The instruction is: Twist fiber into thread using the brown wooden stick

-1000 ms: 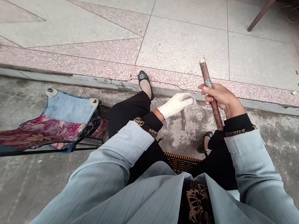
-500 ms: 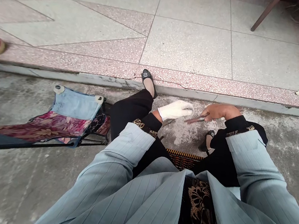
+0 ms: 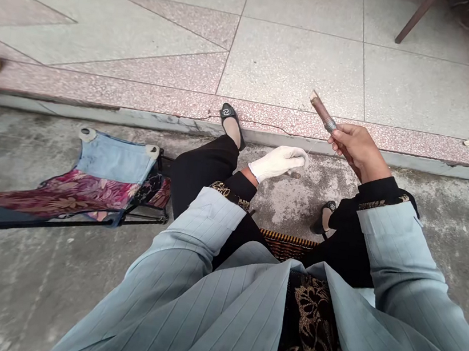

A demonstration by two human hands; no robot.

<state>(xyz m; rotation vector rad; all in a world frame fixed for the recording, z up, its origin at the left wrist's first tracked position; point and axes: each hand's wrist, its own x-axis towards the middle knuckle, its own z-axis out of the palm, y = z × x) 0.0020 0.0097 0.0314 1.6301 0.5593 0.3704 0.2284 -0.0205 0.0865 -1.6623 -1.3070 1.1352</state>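
Stick (image 3: 322, 110) has swung upward, right of centre; right hand (image 3: 359, 149) closes its fingers around it. Near centre, left hand (image 3: 278, 163) curls its fingers; what they hold I cannot tell.

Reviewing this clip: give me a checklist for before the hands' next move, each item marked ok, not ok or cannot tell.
1. Right hand holding the stick: ok.
2. Grey winding around the stick: ok, beside the fingertips.
3. Left hand covered: ok, white glove on.
4. Right hand covered: not ok, bare.
5. Left hand's grip on the thin strand: cannot tell, too faint.
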